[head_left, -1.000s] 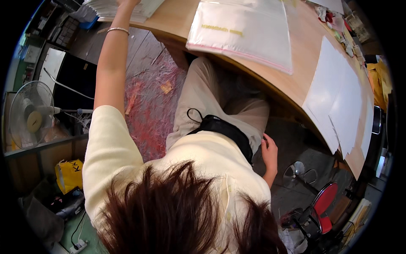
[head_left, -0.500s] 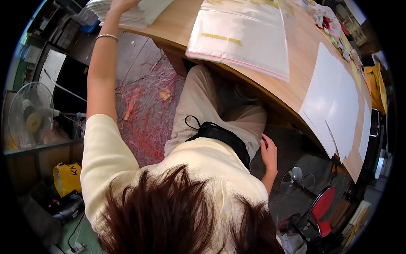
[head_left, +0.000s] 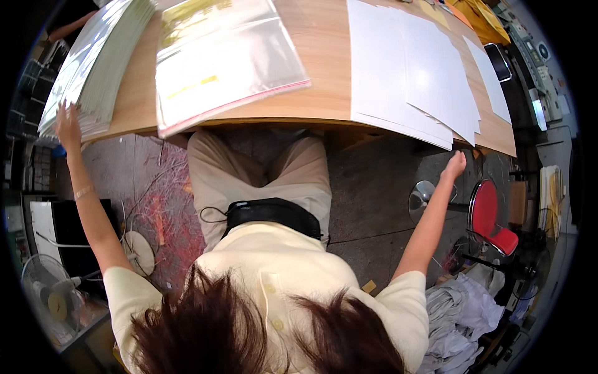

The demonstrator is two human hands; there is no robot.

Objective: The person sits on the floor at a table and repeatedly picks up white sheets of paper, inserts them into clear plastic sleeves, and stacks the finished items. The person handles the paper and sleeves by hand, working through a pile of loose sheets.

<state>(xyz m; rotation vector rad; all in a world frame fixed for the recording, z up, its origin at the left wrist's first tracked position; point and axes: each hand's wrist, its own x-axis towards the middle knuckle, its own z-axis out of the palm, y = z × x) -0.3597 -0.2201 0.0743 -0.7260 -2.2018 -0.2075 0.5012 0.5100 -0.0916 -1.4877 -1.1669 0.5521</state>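
Note:
At the far left of the table, a tall stack of thin, glossy sheets (head_left: 99,59) lies with its layered side showing. My left hand (head_left: 67,126) touches its near end, fingers apart. Just off the table's near edge, my right hand (head_left: 456,164) is closed, close to the corner of the overlapping white sheets (head_left: 389,75). Whether anything is between its fingers is hidden. Between the two piles lies a pile of clear plastic sleeves (head_left: 233,75) with a pink strip along the near edge and yellow print.
The wooden table (head_left: 330,81) has its edge just above my knees. A red chair (head_left: 489,215) stands at the right, above crumpled pale cloth or plastic (head_left: 458,318). At the left is a fan (head_left: 53,302). Reddish strands (head_left: 168,218) litter the floor.
My view has swung to the right. My left hand has come back to the stack's near end. My right hand has risen from beside my thigh to the table edge by the white sheets.

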